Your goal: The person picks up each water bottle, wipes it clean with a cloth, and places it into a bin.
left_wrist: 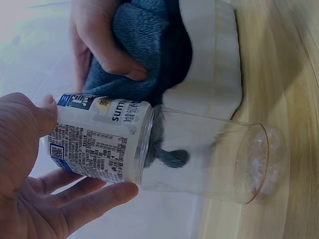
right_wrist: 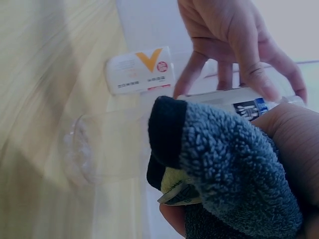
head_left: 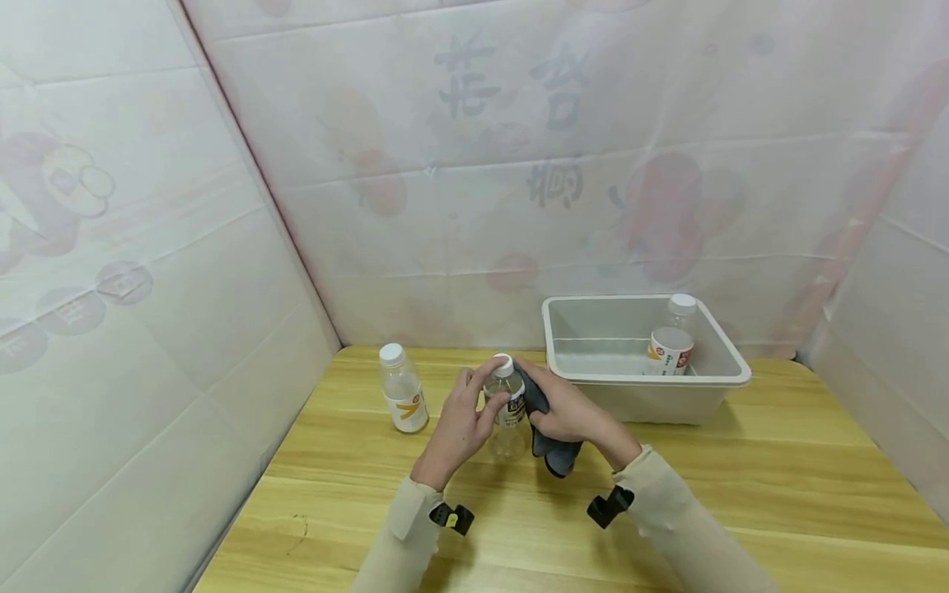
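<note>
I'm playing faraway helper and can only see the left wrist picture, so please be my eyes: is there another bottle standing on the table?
Observer: Yes, an orange-marked bottle stands on the table, to the left of the left hand.
Operator: Cool! I can see the side of a pale bin, but what's inside it?
Observer: A second labelled bottle, toward the right end as the person sees it.
Operator: And the top of the held bottle is hidden for me. What's up there?
Observer: A white cap; the head view shows it on the bottle.
</note>
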A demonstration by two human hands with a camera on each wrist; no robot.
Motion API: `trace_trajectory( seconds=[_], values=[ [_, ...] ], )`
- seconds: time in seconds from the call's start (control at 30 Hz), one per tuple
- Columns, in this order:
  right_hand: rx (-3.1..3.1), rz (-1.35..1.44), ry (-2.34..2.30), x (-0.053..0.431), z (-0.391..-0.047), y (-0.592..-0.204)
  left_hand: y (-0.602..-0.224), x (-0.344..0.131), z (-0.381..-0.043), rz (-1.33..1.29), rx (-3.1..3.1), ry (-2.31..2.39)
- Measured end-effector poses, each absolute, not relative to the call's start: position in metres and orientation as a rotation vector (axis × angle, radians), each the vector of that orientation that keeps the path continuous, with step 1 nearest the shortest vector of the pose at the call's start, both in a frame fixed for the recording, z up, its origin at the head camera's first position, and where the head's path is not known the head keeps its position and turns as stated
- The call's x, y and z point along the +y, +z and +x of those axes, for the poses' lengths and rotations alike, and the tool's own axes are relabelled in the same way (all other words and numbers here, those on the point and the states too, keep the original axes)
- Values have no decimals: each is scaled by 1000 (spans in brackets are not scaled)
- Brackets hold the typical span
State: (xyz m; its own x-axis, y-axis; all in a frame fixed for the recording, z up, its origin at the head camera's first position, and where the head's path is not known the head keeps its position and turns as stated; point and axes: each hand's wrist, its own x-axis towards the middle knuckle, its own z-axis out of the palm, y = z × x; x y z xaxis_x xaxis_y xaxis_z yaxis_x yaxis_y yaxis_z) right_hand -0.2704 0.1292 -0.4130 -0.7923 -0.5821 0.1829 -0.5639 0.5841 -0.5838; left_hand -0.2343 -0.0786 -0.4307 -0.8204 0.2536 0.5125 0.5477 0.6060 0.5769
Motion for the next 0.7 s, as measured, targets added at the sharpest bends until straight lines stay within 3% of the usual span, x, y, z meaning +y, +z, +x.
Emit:
trace_trajectory(
  seconds=[0.7],
  values=[
    [2717, -882, -940, 131, -269, -447, -433, -78, -235, -635, -2454, -1041]
  ],
)
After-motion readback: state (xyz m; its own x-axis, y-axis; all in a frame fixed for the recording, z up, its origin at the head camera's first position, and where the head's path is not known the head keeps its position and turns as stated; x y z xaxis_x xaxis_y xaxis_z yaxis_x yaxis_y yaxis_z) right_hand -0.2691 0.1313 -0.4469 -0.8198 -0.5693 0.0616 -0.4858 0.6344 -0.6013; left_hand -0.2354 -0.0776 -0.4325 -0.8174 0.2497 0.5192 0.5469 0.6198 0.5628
